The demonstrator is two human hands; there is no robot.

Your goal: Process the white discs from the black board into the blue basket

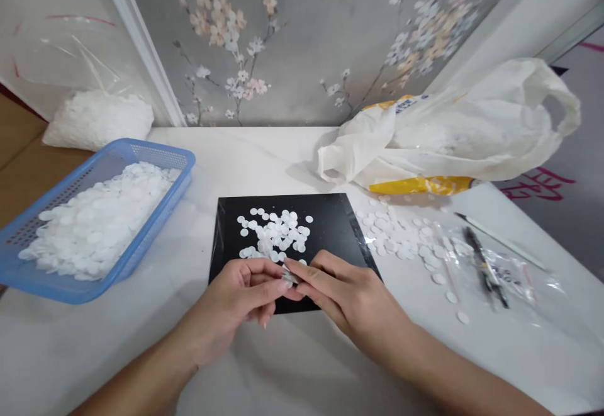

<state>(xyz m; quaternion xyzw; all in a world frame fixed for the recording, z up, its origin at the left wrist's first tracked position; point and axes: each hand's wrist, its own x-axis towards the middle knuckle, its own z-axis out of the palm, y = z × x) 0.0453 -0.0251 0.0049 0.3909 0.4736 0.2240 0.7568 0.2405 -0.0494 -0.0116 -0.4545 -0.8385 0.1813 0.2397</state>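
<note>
My left hand (238,293) and my right hand (346,290) meet over the near edge of a black mat (330,221) on the white table. Both hands pinch the same small white disc (289,275) between their fingertips, fingers closed. A loose pile of small white discs (276,233) lies on the mat just beyond the fingers. More white discs (401,233) are scattered on the table to the right of the mat.
A blue plastic basket (155,214) heaped with white discs stands at the left. A clear bag of white material (97,117) sits behind it. A white and yellow plastic bag (448,133) lies at the back right. Clear packets with dark thin tools (486,265) lie at the right.
</note>
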